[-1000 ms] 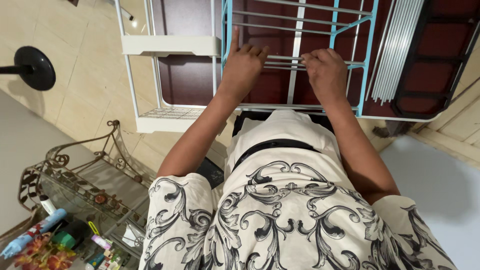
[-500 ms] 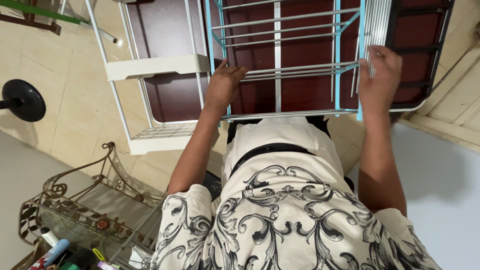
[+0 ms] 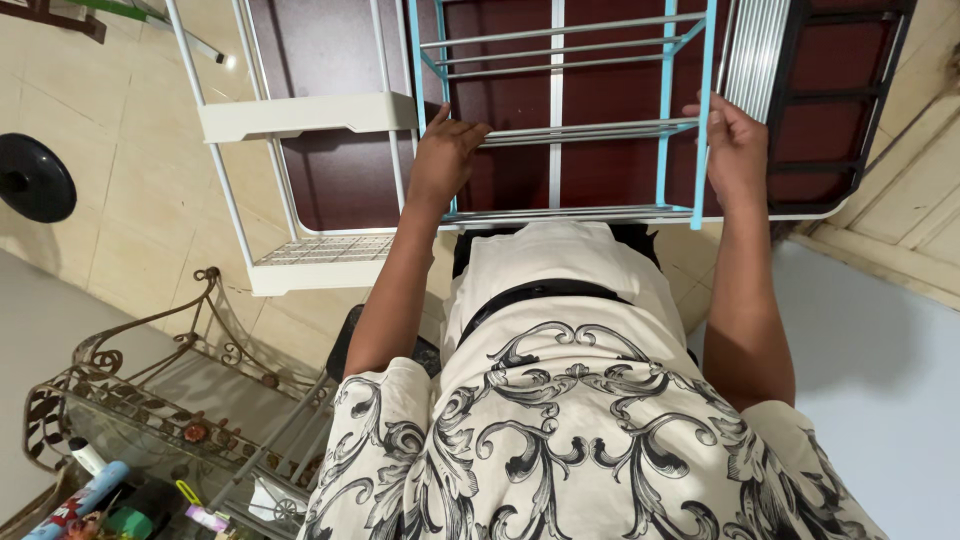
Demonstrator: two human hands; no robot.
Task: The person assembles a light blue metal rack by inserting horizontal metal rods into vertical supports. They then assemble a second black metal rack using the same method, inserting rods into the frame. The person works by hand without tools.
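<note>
A light blue and silver metal rack with thin horizontal rods (image 3: pixel 560 130) stands on the beige tiled floor (image 3: pixel 130 180) right in front of the person, against a dark red panel. Beside it stands a white wire shelf unit with a flat white tray (image 3: pixel 300 115). The left hand (image 3: pixel 445 155) curls around the near rods by a blue upright; the right hand (image 3: pixel 735 150) clasps the opposite blue post. An uneven pull could likely twist the light frame or knock it into the white unit.
</note>
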